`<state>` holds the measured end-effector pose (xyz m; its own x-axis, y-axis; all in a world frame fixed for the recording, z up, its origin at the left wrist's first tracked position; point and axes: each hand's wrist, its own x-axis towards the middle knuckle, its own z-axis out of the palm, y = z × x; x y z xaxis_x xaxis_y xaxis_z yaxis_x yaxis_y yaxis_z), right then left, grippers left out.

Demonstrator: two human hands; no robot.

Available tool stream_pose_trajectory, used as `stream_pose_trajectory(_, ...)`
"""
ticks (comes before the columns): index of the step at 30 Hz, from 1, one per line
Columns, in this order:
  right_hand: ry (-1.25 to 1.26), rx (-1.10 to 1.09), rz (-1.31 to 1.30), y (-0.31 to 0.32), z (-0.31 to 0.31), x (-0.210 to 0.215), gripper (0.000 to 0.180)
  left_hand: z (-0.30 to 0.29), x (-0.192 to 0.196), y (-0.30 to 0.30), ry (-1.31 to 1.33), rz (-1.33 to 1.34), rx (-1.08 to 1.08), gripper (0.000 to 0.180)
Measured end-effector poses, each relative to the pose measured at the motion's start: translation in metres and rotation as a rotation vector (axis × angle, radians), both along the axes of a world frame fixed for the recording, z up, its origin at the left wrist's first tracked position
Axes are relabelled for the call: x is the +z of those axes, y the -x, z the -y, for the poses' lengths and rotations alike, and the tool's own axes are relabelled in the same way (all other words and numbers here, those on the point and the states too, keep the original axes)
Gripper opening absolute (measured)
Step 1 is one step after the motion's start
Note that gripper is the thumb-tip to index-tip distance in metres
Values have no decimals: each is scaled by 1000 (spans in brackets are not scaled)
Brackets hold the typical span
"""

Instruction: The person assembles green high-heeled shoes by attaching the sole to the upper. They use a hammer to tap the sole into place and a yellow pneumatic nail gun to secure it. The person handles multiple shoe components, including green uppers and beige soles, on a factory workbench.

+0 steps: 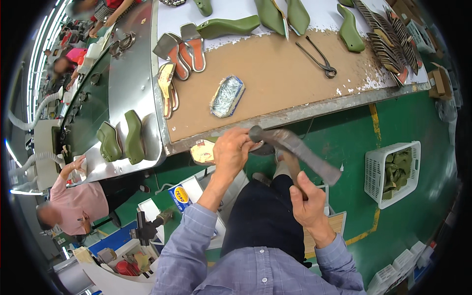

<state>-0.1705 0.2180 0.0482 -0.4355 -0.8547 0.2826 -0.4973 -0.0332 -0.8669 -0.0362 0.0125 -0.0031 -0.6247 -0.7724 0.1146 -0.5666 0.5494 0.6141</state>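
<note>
My right hand [309,204] is closed around the handle of a hammer [307,156]. The hammer's long, worn metal head reaches up and left, in front of the fingers of my left hand [231,152]. That hand is closed on a shoe last [202,151], held just off the near edge of the workbench. The last shows a cream sole face, a bit of green and a dark part beyond my fingers. My hand and the hammer head hide its middle. A clear-wrapped blue-edged block [227,97] lies on the bench nearby.
The workbench [275,64] carries pincers [324,66], green shoe lasts [228,27], orange-and-grey insoles [183,51] and stacked striped pieces [388,44]. Two lasts [132,137] stand on a metal table at left. A white crate [377,174] of green pieces sits on the floor. Co-workers are at left.
</note>
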Motion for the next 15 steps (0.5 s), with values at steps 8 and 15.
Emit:
stream_pose_trajectory(8, -257, -253, 451, 3, 12, -36, 50, 10, 19, -9, -67, 263, -123, 51)
stream_pose_trajectory(15, -569, -202, 1126, 33, 19, -46, 54, 29, 7, -34, 194, 367, -286, 56)
